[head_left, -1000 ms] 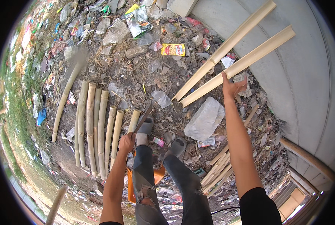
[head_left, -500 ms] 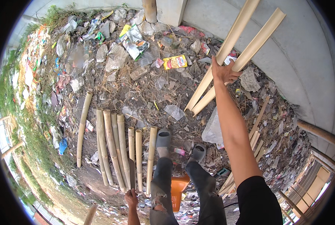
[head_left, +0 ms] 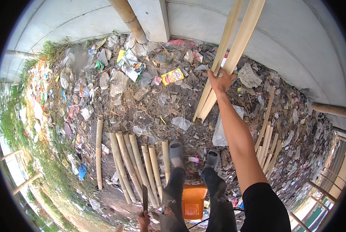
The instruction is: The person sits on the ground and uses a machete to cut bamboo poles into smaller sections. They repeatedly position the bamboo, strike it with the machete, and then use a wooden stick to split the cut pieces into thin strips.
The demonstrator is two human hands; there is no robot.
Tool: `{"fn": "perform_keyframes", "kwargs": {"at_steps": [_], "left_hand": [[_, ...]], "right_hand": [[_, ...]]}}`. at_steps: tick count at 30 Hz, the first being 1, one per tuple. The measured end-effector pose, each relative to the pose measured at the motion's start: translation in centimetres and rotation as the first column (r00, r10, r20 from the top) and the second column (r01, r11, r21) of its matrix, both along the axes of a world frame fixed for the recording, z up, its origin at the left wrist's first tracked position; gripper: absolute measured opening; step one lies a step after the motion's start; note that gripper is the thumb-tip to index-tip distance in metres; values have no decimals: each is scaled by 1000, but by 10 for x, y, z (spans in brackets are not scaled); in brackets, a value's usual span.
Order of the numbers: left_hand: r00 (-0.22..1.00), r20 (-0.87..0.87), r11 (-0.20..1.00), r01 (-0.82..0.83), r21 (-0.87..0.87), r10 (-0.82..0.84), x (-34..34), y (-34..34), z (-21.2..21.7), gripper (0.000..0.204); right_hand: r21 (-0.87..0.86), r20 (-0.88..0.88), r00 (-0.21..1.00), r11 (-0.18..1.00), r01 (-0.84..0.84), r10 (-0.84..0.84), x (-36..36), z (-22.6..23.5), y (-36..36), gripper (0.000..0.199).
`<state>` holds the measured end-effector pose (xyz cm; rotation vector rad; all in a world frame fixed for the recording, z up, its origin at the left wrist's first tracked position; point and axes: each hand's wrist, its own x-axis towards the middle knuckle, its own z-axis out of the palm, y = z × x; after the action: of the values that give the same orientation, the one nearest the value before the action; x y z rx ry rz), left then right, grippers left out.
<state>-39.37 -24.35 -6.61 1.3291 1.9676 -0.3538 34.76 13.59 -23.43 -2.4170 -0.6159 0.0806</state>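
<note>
Two long split bamboo halves (head_left: 240,38) stand tilted, leaning toward the pale wall, their lower ends on the littered ground. My right hand (head_left: 221,82) is stretched out ahead and closed around them low down, holding the pair side by side; part of its grip is hidden behind the fingers. Down near my left leg, my left hand (head_left: 144,219) grips a machete (head_left: 145,197) whose dark, broad blade points upward and away from me. Behind that blade lie several whole bamboo poles (head_left: 142,166), roughly parallel on the ground.
One bamboo pole (head_left: 99,154) lies apart at the left. An orange plastic basket (head_left: 193,207) sits between my legs. Narrow bamboo strips (head_left: 265,120) lie at the right, past my forearm. Rubble and plastic litter cover the ground up to the concrete wall (head_left: 296,46).
The two bamboo halves have come together and swung more upright, with my right hand drawing them in. The whole view has shifted. The machete stays in my left hand.
</note>
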Motion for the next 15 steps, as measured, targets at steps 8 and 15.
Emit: {"fn": "perform_keyframes", "kwargs": {"at_steps": [8,15], "left_hand": [[999,34,999,10,50,-11,14,20,20,49],[986,53,987,159,7,-159,52,26,38,46]], "right_hand": [[236,213,931,909,-343,296,69,144,-127,38],[177,282,926,935,-306,250,138,266,-308,32]]}}
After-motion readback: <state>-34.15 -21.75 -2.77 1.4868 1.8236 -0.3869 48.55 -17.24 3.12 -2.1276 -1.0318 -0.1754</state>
